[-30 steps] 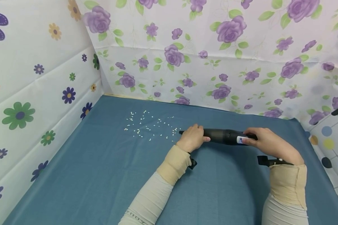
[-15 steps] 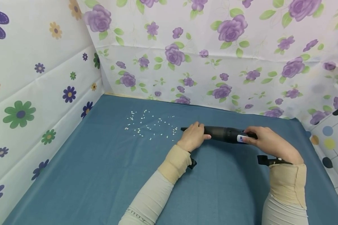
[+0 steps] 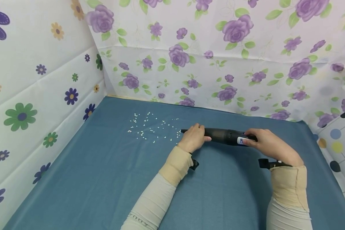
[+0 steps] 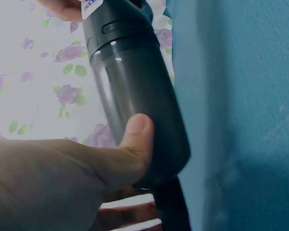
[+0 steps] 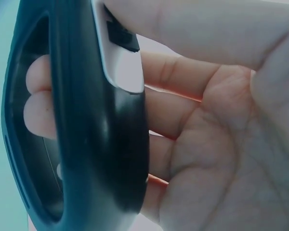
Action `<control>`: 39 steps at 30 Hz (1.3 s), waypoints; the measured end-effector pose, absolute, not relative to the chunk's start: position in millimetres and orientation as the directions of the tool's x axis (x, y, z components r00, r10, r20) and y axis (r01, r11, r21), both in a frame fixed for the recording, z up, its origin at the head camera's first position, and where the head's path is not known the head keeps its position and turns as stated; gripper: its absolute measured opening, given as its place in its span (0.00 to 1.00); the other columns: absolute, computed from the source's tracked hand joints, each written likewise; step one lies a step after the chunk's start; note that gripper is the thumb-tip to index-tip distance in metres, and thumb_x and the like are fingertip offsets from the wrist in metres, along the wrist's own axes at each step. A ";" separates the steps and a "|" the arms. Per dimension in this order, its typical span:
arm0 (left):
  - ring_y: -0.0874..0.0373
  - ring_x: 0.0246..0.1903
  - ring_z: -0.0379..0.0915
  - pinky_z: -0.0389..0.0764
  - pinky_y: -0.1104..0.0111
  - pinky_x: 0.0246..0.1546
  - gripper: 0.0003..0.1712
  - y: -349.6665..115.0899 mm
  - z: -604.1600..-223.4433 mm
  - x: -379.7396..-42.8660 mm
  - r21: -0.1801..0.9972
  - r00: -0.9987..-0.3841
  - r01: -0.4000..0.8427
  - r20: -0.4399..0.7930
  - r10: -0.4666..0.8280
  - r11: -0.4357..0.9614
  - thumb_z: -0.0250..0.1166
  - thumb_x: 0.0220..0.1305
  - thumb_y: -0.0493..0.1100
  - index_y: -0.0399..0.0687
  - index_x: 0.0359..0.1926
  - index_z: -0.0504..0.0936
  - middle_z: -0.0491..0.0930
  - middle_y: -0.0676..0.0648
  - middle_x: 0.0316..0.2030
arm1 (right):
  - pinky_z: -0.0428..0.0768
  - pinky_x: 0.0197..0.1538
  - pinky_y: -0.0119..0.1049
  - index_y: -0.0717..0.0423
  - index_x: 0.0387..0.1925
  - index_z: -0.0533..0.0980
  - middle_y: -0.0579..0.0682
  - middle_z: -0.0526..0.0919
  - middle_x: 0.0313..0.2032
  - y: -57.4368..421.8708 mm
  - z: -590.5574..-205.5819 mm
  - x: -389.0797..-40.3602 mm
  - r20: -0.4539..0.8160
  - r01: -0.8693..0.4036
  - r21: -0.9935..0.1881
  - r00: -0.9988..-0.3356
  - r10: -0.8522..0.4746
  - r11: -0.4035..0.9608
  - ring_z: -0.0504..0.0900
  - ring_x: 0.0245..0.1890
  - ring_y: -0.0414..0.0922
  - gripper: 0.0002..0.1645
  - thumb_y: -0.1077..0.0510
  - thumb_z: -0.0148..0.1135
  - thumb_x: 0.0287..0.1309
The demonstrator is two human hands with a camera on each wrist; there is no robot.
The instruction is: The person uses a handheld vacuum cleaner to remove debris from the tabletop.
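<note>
A black handheld vacuum cleaner (image 3: 222, 135) with a dark see-through front spans the space between both hands in the head view. My left hand (image 3: 193, 138) grips its front end near the narrow nozzle, the thumb lying along the see-through barrel (image 4: 135, 82) in the left wrist view. At the rear, my right hand (image 3: 265, 142) holds the handle (image 5: 101, 130); in the right wrist view its fingers curl through the handle's opening. White crumb-like bits (image 3: 149, 127) lie scattered left of the nozzle, whose tip comes right up to the rightmost ones.
A blue cloth (image 3: 103, 179) covers the table. White sheeting with purple roses (image 3: 178, 56) rises at the back, and flower-printed sheeting (image 3: 21, 116) stands along the left. Tile-patterned sheeting with dots (image 3: 337, 147) borders the right side.
Both hands and the vacuum cleaner have shifted slightly left, bringing the nozzle tip to the right edge of the white bits. The grips are unchanged.
</note>
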State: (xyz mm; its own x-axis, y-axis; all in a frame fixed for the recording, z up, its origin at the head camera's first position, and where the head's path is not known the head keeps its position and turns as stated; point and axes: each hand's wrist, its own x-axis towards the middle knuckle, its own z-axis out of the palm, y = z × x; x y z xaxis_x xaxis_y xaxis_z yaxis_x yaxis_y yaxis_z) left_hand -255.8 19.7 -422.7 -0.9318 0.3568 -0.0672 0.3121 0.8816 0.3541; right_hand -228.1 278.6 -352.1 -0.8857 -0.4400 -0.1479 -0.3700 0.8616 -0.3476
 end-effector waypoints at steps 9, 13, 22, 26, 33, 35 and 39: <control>0.47 0.57 0.68 0.76 0.57 0.54 0.36 19.0 -421.5 -256.5 0.374 -0.931 0.303 -0.080 0.356 0.877 0.55 0.67 0.61 0.40 0.65 0.68 0.70 0.38 0.58 | 0.73 0.32 0.40 0.63 0.51 0.76 0.50 0.80 0.33 277.6 -351.2 -227.5 -0.143 -0.368 -0.349 -0.888 -0.437 0.862 0.74 0.28 0.43 0.22 0.48 0.57 0.67; 0.48 0.55 0.69 0.77 0.57 0.53 0.35 19.3 -420.0 -254.5 0.368 -0.933 0.298 -0.084 0.351 0.881 0.55 0.67 0.61 0.40 0.64 0.69 0.71 0.39 0.57 | 0.73 0.31 0.40 0.63 0.50 0.76 0.50 0.80 0.32 277.8 -350.9 -227.3 -0.142 -0.376 -0.346 -0.885 -0.444 0.860 0.74 0.28 0.43 0.21 0.49 0.58 0.66; 0.47 0.48 0.73 0.79 0.58 0.48 0.32 18.4 -409.3 -246.6 0.361 -0.932 0.282 -0.117 0.343 0.889 0.58 0.66 0.59 0.39 0.58 0.74 0.75 0.39 0.51 | 0.74 0.32 0.40 0.63 0.51 0.76 0.50 0.80 0.33 277.4 -351.7 -227.1 -0.163 -0.370 -0.350 -0.881 -0.444 0.861 0.74 0.29 0.43 0.22 0.49 0.58 0.66; 0.47 0.48 0.74 0.79 0.57 0.48 0.32 15.6 -409.4 -247.8 0.354 -0.932 0.275 -0.131 0.339 0.894 0.58 0.67 0.59 0.39 0.59 0.73 0.75 0.39 0.51 | 0.74 0.32 0.40 0.64 0.52 0.75 0.51 0.80 0.34 274.6 -353.2 -227.6 -0.167 -0.369 -0.358 -0.879 -0.447 0.858 0.75 0.29 0.43 0.23 0.49 0.57 0.67; 0.46 0.48 0.74 0.79 0.57 0.48 0.32 12.9 -409.5 -250.0 0.359 -0.927 0.275 -0.148 0.345 0.892 0.58 0.67 0.59 0.38 0.59 0.73 0.75 0.38 0.51 | 0.74 0.31 0.40 0.63 0.51 0.75 0.51 0.81 0.34 272.2 -354.6 -228.6 -0.154 -0.378 -0.355 -0.878 -0.453 0.855 0.75 0.28 0.42 0.21 0.51 0.58 0.67; 0.46 0.49 0.74 0.79 0.56 0.48 0.32 12.4 -409.3 -250.3 0.357 -0.928 0.270 -0.150 0.340 0.894 0.58 0.67 0.59 0.38 0.59 0.73 0.75 0.38 0.52 | 0.74 0.31 0.40 0.63 0.52 0.75 0.51 0.81 0.34 271.5 -354.7 -228.7 -0.152 -0.381 -0.357 -0.877 -0.455 0.853 0.75 0.28 0.42 0.22 0.50 0.58 0.67; 0.46 0.49 0.74 0.79 0.56 0.48 0.32 12.2 -409.1 -250.4 0.353 -0.934 0.263 -0.140 0.328 0.898 0.58 0.66 0.59 0.38 0.59 0.73 0.74 0.38 0.53 | 0.73 0.31 0.40 0.62 0.52 0.75 0.50 0.80 0.34 270.6 -354.7 -228.3 -0.152 -0.384 -0.363 -0.875 -0.460 0.849 0.74 0.28 0.42 0.22 0.49 0.57 0.67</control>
State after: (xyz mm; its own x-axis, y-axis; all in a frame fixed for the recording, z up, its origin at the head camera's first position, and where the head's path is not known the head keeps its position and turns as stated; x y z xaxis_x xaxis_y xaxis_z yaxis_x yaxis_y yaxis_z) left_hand -250.4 12.2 -409.1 -0.9341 0.3283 -0.1404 0.2626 0.8980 0.3530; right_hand -228.3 270.6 -354.7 -0.8749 -0.4600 -0.1517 -0.3837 0.8493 -0.3627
